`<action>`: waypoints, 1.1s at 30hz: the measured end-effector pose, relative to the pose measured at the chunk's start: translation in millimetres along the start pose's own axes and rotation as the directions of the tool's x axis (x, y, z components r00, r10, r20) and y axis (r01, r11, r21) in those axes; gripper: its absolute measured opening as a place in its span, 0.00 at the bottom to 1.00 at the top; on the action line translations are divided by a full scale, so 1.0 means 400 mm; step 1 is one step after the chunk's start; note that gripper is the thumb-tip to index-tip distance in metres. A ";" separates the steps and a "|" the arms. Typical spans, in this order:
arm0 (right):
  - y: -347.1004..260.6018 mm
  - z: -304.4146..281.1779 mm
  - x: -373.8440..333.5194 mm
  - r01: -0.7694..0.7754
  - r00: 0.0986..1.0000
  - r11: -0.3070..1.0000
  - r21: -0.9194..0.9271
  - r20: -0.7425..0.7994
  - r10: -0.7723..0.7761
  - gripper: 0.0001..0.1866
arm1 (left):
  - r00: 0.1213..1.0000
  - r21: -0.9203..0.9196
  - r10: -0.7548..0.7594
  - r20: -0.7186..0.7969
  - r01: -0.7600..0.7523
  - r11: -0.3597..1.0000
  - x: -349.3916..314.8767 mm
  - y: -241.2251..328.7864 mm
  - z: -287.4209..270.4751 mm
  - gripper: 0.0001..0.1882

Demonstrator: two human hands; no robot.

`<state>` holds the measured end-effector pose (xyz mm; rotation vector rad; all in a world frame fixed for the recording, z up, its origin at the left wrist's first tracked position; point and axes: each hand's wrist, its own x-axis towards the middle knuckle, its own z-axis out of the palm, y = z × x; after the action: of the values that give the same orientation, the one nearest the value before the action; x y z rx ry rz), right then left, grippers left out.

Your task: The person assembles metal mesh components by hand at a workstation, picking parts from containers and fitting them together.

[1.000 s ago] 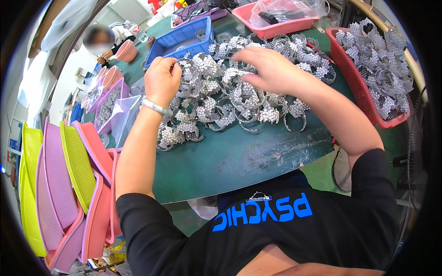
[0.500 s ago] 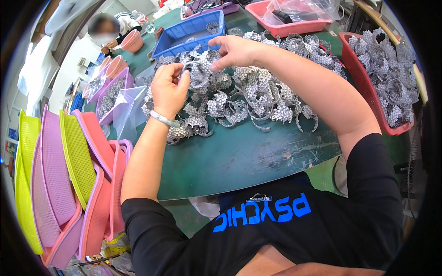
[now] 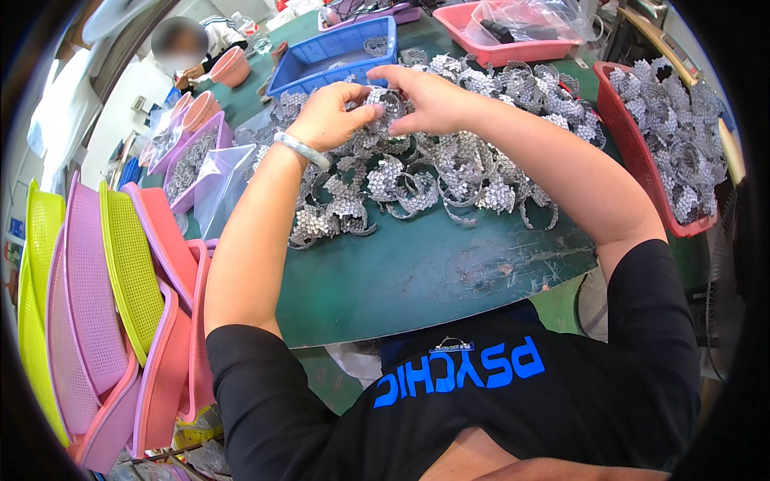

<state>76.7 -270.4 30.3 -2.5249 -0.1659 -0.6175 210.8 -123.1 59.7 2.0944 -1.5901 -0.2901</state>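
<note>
Silvery curled strips [image 3: 401,188] with a honeycomb-like surface lie heaped on the green table. Above the heap, my left hand [image 3: 333,119], with a pale bangle at its wrist, has thumb and fingers closed on one curled metal strip [image 3: 391,100]. Close on the other side of that strip is my right hand [image 3: 429,103]. Its thumb and forefinger stand apart in a C shape around the strip; whether its other fingers touch it is hidden.
A blue basket [image 3: 333,58] sits behind the heap. More strips fill a red basket [image 3: 654,152] at the right. Stacked colored baskets [image 3: 96,321] stand at the left. A pink basket [image 3: 505,50] holds plastic bags. Another person [image 3: 192,60] sits at the far left.
My left hand has moved right and slightly up, toward my right hand. My right hand has shifted slightly right, and a curled strip now shows between both hands.
</note>
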 end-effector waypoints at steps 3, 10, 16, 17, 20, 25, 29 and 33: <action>0.005 -0.022 -0.009 -0.084 0.995 0.995 0.049 0.055 0.081 0.43 | 0.992 0.107 0.105 -0.074 -0.096 0.990 0.009 0.018 0.002 0.21; 0.007 -0.063 -0.004 -0.115 0.988 0.971 0.211 0.126 0.090 0.25 | 0.938 0.265 0.302 -0.173 -0.251 0.931 -0.012 0.041 0.027 0.15; 0.011 -0.060 -0.004 0.019 0.993 0.999 0.029 0.117 -0.023 0.17 | 0.953 0.087 0.237 -0.191 -0.224 0.971 -0.034 0.060 0.043 0.24; 0.019 -0.061 -0.007 0.028 0.998 1.000 -0.004 0.061 -0.028 0.17 | 0.937 0.147 0.267 -0.227 -0.238 0.960 -0.032 0.056 0.042 0.26; 0.023 -0.063 -0.017 -0.010 0.997 0.999 -0.037 -0.080 0.007 0.16 | 0.917 0.252 0.294 -0.270 -0.227 0.941 -0.034 0.023 0.043 0.32; 0.026 -0.049 -0.028 -0.123 0.986 0.992 -0.033 -0.114 0.118 0.14 | 0.952 0.239 0.262 -0.160 -0.220 0.946 -0.055 -0.011 0.041 0.31; 0.005 -0.043 -0.026 -0.045 0.986 0.971 -0.237 -0.168 0.005 0.15 | 0.994 0.140 0.082 -0.068 -0.072 0.987 -0.055 -0.003 0.046 0.27; 0.001 -0.046 -0.013 -0.185 0.982 0.951 -0.246 -0.078 0.171 0.17 | 0.999 0.149 -0.010 -0.046 0.016 0.989 -0.056 -0.010 0.058 0.17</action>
<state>64.9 -280.6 41.7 -2.7225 0.1713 -0.6717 197.0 -107.0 34.9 2.2073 -1.6168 -0.1308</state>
